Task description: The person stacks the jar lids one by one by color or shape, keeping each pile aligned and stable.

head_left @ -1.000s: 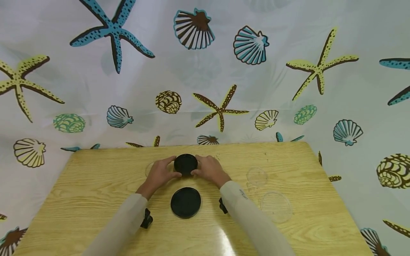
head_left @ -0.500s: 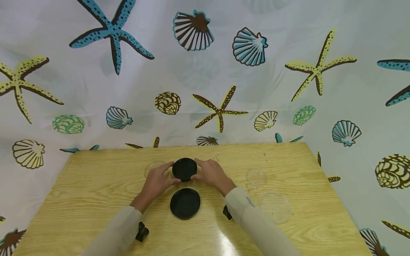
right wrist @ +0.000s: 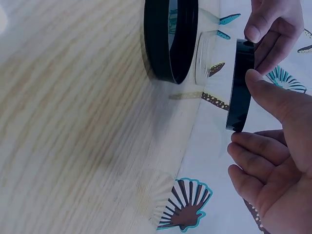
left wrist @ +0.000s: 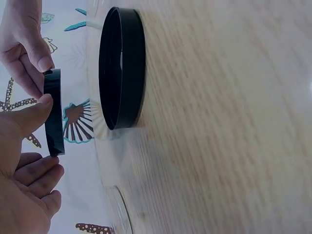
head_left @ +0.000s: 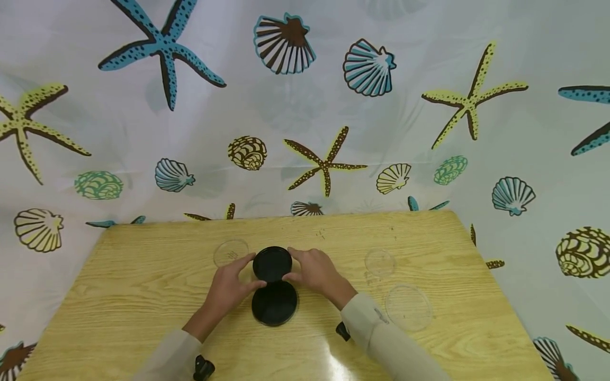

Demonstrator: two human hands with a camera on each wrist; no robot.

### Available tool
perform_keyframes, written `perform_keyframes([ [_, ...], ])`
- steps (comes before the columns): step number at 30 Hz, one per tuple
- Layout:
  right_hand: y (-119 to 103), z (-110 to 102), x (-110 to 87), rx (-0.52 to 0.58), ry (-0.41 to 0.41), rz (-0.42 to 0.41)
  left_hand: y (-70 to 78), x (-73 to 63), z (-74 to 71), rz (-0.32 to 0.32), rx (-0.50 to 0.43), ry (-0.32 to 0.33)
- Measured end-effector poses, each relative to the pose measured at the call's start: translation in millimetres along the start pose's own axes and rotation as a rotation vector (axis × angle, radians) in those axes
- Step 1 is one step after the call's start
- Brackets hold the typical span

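Both hands hold a small round black lid (head_left: pixel 272 264) between them, raised off the table. My left hand (head_left: pixel 226 291) pinches its left edge with thumb and fingers. Across from it, my right hand (head_left: pixel 318 269) pinches the right edge the same way. In the left wrist view the small lid (left wrist: pixel 54 119) is seen edge-on, level and above the height of a larger black lid. That larger lid (head_left: pixel 274 309) lies on the table, nearer the body, its raised rim (left wrist: pixel 132 68) upward. The small lid overlaps its far edge in the head view.
A clear disc (head_left: pixel 231 253) lies on the wooden table (head_left: pixel 143 291) beyond the left hand. To the right are two more clear discs, a smaller one (head_left: pixel 379 263) and a larger one (head_left: pixel 408 308). A cloth (head_left: pixel 286 116) printed with shells and starfish hangs behind.
Both hands have brought the small black lid toward the body, from beyond the larger lid to over its far edge. The left clear disc now shows more fully. The larger lid stays put.
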State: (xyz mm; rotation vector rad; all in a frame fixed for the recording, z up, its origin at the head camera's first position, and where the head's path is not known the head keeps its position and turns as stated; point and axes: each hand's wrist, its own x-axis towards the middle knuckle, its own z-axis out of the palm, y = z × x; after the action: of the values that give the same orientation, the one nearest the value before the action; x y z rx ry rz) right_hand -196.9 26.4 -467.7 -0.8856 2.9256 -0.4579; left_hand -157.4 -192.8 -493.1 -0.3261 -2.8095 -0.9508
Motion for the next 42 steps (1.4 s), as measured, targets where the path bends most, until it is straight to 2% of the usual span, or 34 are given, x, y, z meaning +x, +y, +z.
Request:
perform_keyframes([
  [7,-4.6,5.6,-12.5,-0.012,0.040,-0.013,5.6,-12.3,1.1,-0.012,0.013,0.003],
  [16,-12.2,13.6,-26.8,-0.036,0.021,-0.046,7.4,-32.7,6.8,-0.040,0.029,0.001],
  [22,-14.0,19.3,-32.3,-0.062,0.002,-0.064,11.2,-44.9,9.1,-0.029,0.042,0.024],
  [35,-15.4,29.5,-43.0,-0.036,-0.008,-0.071,9.7,-57.3,15.8,-0.071,0.035,-0.017],
  [42,-14.7,36.9,-44.9,-0.040,0.000,-0.069,9.5,-59.4,19.3,-0.043,0.060,-0.022],
])
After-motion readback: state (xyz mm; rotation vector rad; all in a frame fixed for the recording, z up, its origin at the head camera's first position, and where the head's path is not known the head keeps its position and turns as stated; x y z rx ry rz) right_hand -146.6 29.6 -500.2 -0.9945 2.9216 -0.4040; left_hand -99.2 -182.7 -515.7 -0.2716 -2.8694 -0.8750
